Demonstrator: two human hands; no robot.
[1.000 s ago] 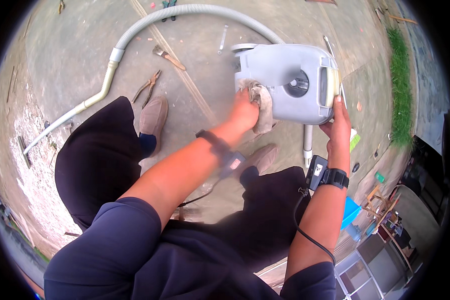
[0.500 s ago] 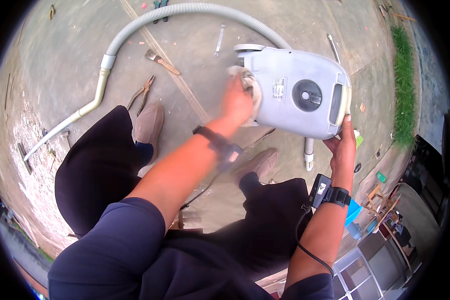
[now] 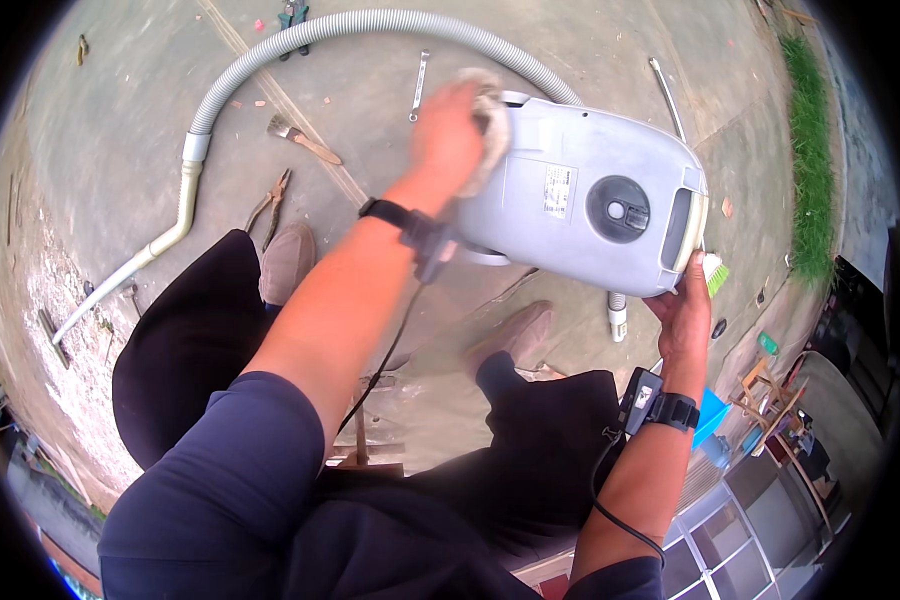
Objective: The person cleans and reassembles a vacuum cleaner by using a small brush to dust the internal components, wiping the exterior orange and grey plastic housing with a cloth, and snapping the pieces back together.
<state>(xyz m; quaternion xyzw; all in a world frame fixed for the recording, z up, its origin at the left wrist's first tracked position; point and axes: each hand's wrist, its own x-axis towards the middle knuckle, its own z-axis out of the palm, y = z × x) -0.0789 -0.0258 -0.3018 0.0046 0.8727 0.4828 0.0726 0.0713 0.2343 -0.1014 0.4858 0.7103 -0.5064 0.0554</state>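
A grey canister vacuum cleaner [image 3: 530, 225] is held up with its broad face, a label and a round dark dial towards me. My left hand [image 3: 448, 140], somewhat blurred, grips a dirty whitish cloth [image 3: 492, 140] against the cleaner's left end, by its wheel. At the opposite end, my right hand [image 3: 682, 315] supports the lower right corner, thumb on the cream edge and the other fingers partly hidden beneath. From behind the cleaner a ribbed grey hose [image 3: 380, 20] arcs left to a cream wand [image 3: 187, 195] and a floor nozzle [image 3: 54, 340].
On the concrete lie a paintbrush [image 3: 305, 140], pliers [image 3: 268, 205], a wrench [image 3: 420, 85] and a metal tube [image 3: 667, 95]. A green-bristled brush [image 3: 714, 275] is right of the cleaner. Grass [image 3: 810, 160] borders the right side; a wooden stand [image 3: 765, 395] is lower right.
My left hand and the cloth have moved left and up along the cleaner's end. The cleaner has tilted slightly, and my right hand stays at its corner.
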